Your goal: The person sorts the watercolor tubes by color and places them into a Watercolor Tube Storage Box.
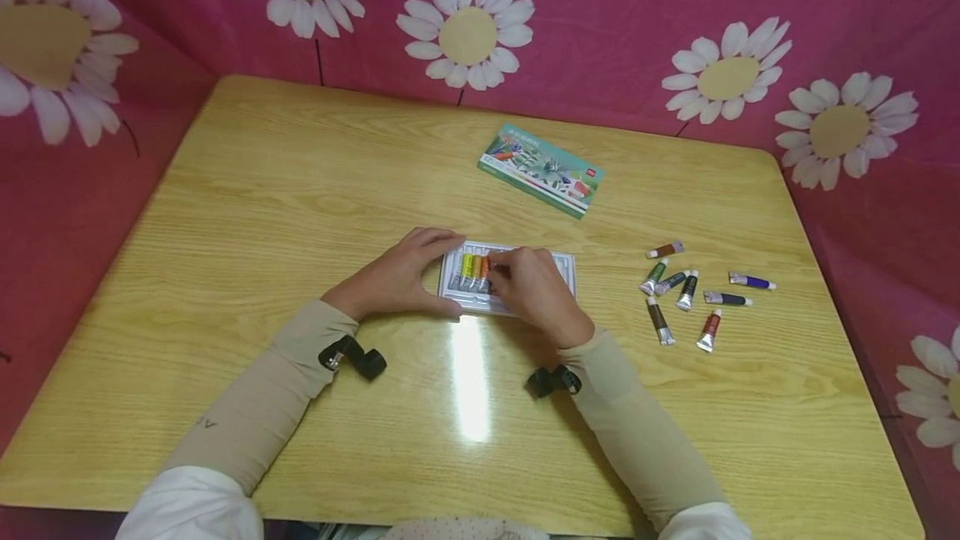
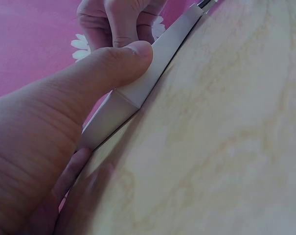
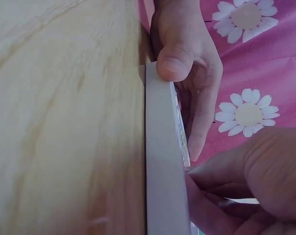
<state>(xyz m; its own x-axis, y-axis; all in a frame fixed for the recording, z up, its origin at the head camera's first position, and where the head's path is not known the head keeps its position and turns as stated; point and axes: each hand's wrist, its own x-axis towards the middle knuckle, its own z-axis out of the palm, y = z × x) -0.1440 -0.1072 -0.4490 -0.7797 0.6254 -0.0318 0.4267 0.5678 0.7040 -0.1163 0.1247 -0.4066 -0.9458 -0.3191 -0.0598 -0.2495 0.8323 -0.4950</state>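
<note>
A white plastic paint tray (image 1: 453, 299) lies flat on the table, with several yellow to orange paint tubes (image 1: 467, 269) side by side in its left slots. My left hand (image 1: 397, 277) grips the tray's left end, thumb along the near side and fingers at the far edge; in the left wrist view the thumb (image 2: 133, 54) presses on the white side wall. Over the middle of the tray, my right hand (image 1: 536, 286) pinches a reddish-orange paint tube (image 1: 486, 263) beside the row. Its fingers hide most of that tube and part of the slots.
Several loose paint tubes, among them a green tube (image 1: 654, 276), a red tube (image 1: 709, 330) and a blue tube (image 1: 752, 281), lie scattered to the right of the tray. A green printed paint box (image 1: 542, 171) lies behind it. Flowered pink cloth (image 1: 592, 32) surrounds the table's back and sides.
</note>
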